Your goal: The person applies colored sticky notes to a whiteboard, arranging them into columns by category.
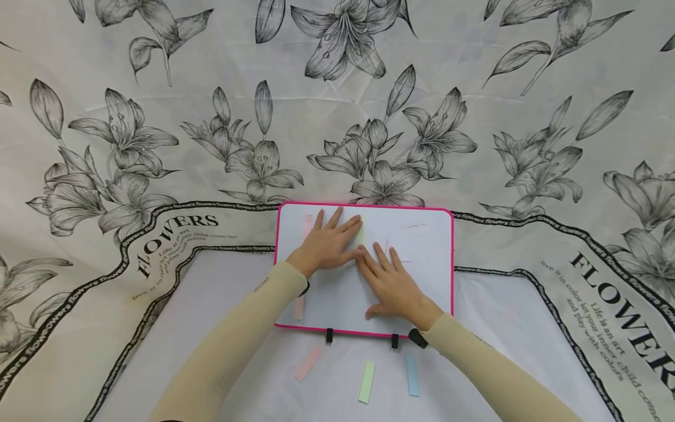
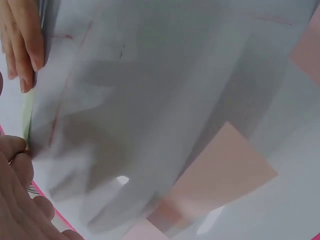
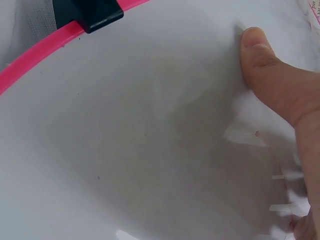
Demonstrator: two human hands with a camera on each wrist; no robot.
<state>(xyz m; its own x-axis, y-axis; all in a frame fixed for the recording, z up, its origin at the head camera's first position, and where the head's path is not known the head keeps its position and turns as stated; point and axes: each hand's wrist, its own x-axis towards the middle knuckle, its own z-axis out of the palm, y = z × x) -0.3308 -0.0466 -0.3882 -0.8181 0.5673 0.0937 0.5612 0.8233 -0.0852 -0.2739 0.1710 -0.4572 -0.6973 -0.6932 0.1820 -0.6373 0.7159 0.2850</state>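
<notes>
A whiteboard [image 1: 337, 310] with a pink frame stands in front of me. Both hands rest on its surface, fingers spread and mostly straight. My left hand [image 1: 331, 243] touches the upper middle of the board, beside a pale green paper strip [image 1: 361, 235] that it partly covers. Lower and to the right lies my right hand [image 1: 395, 287], its fingertips close to the left thumb. In the left wrist view the green strip [image 2: 27, 115] shows between the two hands' fingers. The right wrist view shows the right thumb [image 3: 280, 82] against the board. Pink paper strips [image 1: 299, 305] run down the board's left side.
Below the board, a pink strip [image 1: 308, 363], a green strip [image 1: 366, 382] and a blue strip [image 1: 413, 376] lie on the white cloth. Black clips [image 1: 329, 335] sit at the board's bottom edge. Faint red lines [image 1: 403, 261] mark the board. A flower-printed cloth [image 1: 237, 105] hangs behind.
</notes>
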